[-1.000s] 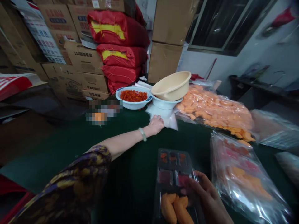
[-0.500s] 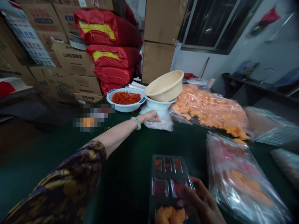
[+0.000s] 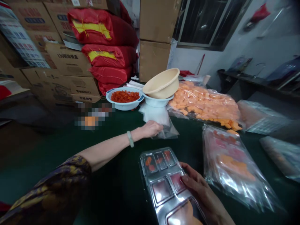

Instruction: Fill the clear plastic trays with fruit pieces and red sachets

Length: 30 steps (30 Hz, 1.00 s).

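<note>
My left hand [image 3: 151,128], with a pale green bangle on the wrist, is closed on the edge of a clear plastic bag [image 3: 169,132]. That bag sticks out from a stack of flat clear bags [image 3: 154,114], whose far end lies under a light-blue basin [image 3: 157,101]. Low in the view, my right hand [image 3: 199,190] grips the right edge of a clear compartment tray [image 3: 161,184], tilted above the table. Small orange-red pieces sit in its narrow top compartments, pinkish-red pieces in the middle and larger orange pieces at the bottom.
Dark green table. A cream basin [image 3: 161,84] tilts on the light-blue one, beside a bowl of orange-red pieces [image 3: 124,97]. Rightward lie a big bag of orange pieces [image 3: 203,101] and bagged trays [image 3: 234,165]. Red sacks [image 3: 103,28] and cartons [image 3: 77,59] stand behind.
My left hand has drawn back toward me, with a clear bag sliding partly off the stack. My right hand has lifted and tilted the tray, moving it slightly left.
</note>
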Each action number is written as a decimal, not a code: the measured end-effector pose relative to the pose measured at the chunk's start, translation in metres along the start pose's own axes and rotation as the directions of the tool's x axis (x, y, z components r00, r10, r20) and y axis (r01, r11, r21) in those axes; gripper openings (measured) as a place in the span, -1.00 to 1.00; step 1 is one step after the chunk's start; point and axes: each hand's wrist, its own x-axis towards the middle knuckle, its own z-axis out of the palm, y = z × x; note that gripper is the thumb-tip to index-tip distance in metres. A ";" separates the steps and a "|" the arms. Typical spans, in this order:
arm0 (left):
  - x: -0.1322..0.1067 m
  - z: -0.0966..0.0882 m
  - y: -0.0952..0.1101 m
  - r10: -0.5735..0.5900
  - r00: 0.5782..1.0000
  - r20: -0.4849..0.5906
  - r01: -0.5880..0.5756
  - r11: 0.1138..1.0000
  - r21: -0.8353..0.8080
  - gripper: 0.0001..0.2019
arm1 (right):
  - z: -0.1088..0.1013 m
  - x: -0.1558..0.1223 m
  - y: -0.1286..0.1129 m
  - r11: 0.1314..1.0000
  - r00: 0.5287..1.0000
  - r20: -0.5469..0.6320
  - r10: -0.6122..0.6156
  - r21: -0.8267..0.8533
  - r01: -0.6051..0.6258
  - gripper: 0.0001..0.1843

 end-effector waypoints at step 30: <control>-0.123 -0.004 0.107 0.224 0.974 0.015 -0.221 0.946 0.236 -0.74 | -0.008 -0.053 0.039 0.980 0.991 -0.111 -0.076 -0.193 0.053 -0.11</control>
